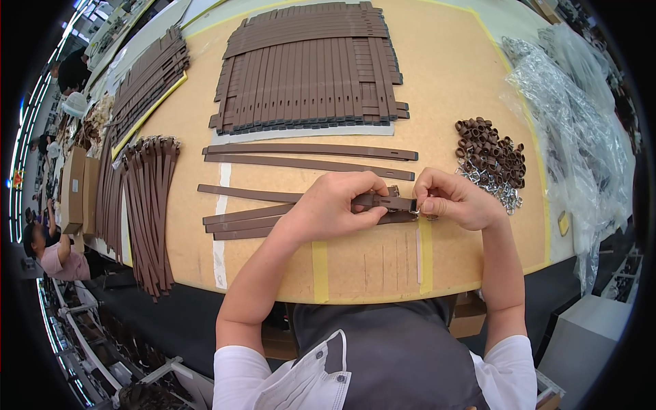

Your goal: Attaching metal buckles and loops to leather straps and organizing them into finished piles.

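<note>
Head view, setting: a tan fibreboard worktable (451, 82) seen from above, its edges bent by the lens, marked near the person with strips of yellow tape (319, 270)
Left hand (335, 205): curled over the middle of a brown belt strap (383, 202), fingers closed on top, thumb seemingly under it, pinning it just above the table
Right hand (454, 199): fingertips pinched together at the strap's right end, on a small silvery metal buckle (418, 210) that is mostly hidden by the fingers
Strap position: near centre of the table, lying left to right between the two hands, on top of a few loose straps (239, 222) fanned out to the left
How it should handle: judged light, flat and bendy like leather or imitation leather, stiff enough to hold its line when lifted, smooth-faced so it may slide; the buckle is small and fiddly
Where to hold: best gripped close to the end being fitted, one hand flat on the strap, the other pinching the buckle
Far side: a large layered stack of brown straps (307, 68), with two single straps (307, 157) below it
Right: a heap of brown loops (492, 150) touching a pile of metal buckles (495, 188); crumpled clear plastic bags (574, 116) beyond
Left: bundled straps (150, 205) hanging over the table edge
</note>
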Tool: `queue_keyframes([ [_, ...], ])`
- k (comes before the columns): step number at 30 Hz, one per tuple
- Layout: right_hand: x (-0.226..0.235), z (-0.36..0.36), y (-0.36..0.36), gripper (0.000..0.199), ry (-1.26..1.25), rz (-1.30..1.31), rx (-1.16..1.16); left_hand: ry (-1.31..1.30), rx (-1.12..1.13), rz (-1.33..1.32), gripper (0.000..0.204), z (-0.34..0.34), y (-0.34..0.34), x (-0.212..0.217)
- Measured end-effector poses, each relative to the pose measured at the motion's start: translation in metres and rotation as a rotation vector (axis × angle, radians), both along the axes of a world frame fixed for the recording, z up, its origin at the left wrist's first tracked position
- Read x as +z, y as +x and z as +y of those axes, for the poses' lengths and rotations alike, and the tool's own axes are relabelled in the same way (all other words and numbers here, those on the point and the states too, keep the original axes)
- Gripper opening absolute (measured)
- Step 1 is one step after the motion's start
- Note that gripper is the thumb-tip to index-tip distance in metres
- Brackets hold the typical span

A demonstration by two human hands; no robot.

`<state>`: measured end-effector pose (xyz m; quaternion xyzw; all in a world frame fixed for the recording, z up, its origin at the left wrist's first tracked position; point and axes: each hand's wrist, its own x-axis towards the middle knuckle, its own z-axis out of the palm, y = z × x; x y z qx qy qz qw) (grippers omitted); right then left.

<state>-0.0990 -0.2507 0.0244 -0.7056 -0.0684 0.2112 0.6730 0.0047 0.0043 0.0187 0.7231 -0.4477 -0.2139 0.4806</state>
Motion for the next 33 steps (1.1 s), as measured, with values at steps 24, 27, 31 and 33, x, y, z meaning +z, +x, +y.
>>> queue_keyframes([
  [24,0.002,0.043,-0.004,0.011,-0.048,-0.005,-0.143,0.008,-0.036,-0.005,0.021,-0.004,-0.015,-0.003],
  [27,0.000,0.043,-0.005,0.012,-0.012,0.065,-0.184,0.052,-0.037,-0.001,0.021,-0.005,-0.016,0.000],
  [31,-0.003,0.045,-0.006,0.011,-0.038,0.059,-0.216,0.040,-0.036,-0.006,0.021,-0.006,-0.016,0.001],
  [33,-0.001,0.046,-0.006,0.011,-0.125,0.029,-0.228,0.011,-0.024,-0.009,0.021,-0.007,-0.018,-0.004],
])
